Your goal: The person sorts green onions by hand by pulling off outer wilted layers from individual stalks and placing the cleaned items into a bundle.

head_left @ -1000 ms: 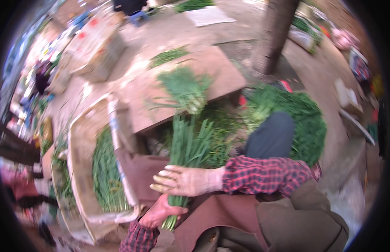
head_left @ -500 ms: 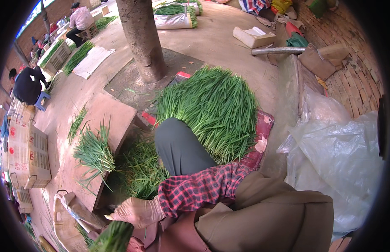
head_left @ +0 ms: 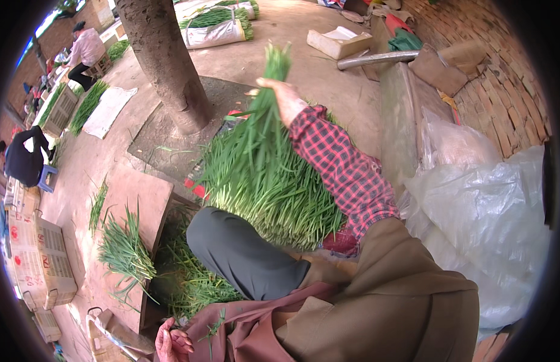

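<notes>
My right hand, in a red-and-black checked sleeve, is closed round a bunch of garlic chives. The bunch's cut ends point up past my fingers and its leaves hang over the big chive pile. That pile lies on a red sheet beyond my knee. Low in the view, by my lap, my left hand is empty, its fingers loosely curled and apart. A few green scraps cling to my apron near it. Left of my knee, a smaller chive bundle rests on a wooden board.
Loose trimmings lie between board and knee. A tree trunk rises behind the pile. Clear plastic sheeting is heaped at right beside a low ledge. Plastic crates stand at left, with seated people farther back.
My right hand has swung from low by my lap up and away over the pile, carrying the chive bunch. My left hand now shows empty. The whole view has shifted somewhat.
</notes>
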The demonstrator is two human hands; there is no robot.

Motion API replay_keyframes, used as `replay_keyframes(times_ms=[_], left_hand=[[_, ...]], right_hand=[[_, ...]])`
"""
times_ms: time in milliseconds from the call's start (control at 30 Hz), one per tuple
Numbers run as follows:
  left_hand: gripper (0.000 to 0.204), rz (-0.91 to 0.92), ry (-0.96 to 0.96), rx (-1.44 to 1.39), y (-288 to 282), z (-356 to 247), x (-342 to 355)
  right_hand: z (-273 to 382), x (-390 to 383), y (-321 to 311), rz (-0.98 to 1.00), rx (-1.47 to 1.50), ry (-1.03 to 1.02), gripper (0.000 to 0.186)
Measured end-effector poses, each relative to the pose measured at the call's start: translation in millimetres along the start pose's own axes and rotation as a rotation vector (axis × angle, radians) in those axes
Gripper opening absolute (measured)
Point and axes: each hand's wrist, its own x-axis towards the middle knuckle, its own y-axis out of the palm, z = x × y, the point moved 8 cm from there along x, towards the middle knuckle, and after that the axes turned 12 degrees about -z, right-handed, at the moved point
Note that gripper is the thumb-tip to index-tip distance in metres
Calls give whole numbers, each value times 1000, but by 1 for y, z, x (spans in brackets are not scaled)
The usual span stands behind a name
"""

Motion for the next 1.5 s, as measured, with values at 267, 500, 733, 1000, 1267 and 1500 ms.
replay_keyframes(times_ms=[267,500,733,1000,1267,1500], left_hand=[[40,-50,-150,-21,4,26,30],[41,-130,-212,44,10,27,43],[38,-168,-258,50,12,35,47],[40,-187,-228,63,10,33,37],[40,-160,-181,55,6,35,28],[39,-196,-184,81,5,38,22]], right_hand=[[-15,188,-196,-672,-1022,-268,54],[-50,249,-241,-672,-1414,-98,79],[-62,225,-229,-907,-1472,-198,114],[-67,182,-197,-796,-1711,-464,106],[-102,207,-182,-262,-2262,-816,77],[-100,222,-226,-442,-1844,-607,72]])
